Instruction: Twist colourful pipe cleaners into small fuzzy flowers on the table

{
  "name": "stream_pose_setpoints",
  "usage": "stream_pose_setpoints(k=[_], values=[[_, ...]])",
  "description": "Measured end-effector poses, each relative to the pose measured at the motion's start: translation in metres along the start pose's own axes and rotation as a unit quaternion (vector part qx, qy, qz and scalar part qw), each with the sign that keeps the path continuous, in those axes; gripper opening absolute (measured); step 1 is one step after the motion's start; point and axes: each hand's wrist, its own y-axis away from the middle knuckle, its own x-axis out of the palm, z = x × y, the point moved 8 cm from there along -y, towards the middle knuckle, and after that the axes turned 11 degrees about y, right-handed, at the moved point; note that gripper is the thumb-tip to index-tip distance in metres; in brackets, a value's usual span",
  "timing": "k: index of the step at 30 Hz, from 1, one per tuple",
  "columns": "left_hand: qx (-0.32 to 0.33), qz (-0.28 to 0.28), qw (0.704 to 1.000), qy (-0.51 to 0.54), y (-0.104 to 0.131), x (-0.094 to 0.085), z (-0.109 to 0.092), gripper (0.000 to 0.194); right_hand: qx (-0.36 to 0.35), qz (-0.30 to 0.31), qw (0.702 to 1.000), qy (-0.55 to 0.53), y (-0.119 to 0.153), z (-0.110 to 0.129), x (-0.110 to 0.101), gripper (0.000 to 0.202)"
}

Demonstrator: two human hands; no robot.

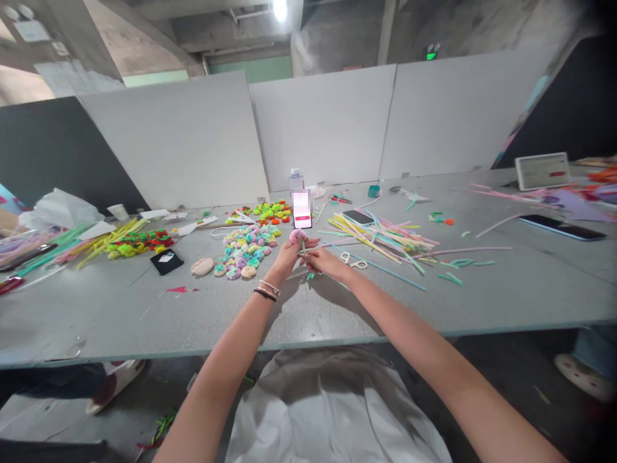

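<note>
One puffy pink curl of fuzzy stem (297, 236) sits up at your left fingertips, above the table and in front of the upright phone; your left hand (288, 253) is closed around its base. One thin pale green fuzzy stem (303, 247) runs down from it, and your right hand (322, 260) looks pinched on that, though the fingers overlap too much to tell the exact hold. Step in hand, as I judge it: working the green stem at the curl's base; the next move calls for a steady left pinch and small right finger turns. Just left, one heap of pastel fuzzy curls (247, 249), dozens, too packed to count. Right, one spread of straight pastel fuzzy stems (385, 239), again many, uncountable. One pair of white-handled scissors (353, 260) between you and that spread. Bright red, yellow and green fuzzy clusters: two heaps, one behind the pastels (272, 211), one far left (139, 244). Phones: at least three, one upright with a lit screen (302, 211), two lying flat. One clear capped bottle (295, 175) behind. All on one grey table (144, 321).
</note>
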Motion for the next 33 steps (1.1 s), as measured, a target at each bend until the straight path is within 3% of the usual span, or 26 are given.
stream_pose_setpoints(k=[5,14,20,25,33], values=[[-0.041,0.01,0.999,-0.008,0.003,0.006,0.013,0.053,0.069,0.012,0.994,-0.089,0.003,-0.009,0.006,0.023],[-0.045,0.02,0.999,-0.006,-0.001,0.007,0.024,0.052,0.035,-0.07,0.993,-0.094,-0.004,-0.005,-0.009,0.02],[-0.048,0.019,0.998,-0.045,0.0,0.014,0.032,0.046,0.062,-0.137,0.986,-0.072,-0.003,-0.008,-0.023,0.024],[-0.024,0.005,0.997,-0.069,0.001,0.01,0.02,0.051,0.06,-0.121,0.988,-0.079,-0.004,-0.01,-0.022,0.026],[-0.053,0.013,0.997,-0.045,0.003,0.004,0.019,0.051,0.058,-0.081,0.992,-0.081,-0.002,-0.01,-0.02,0.017]])
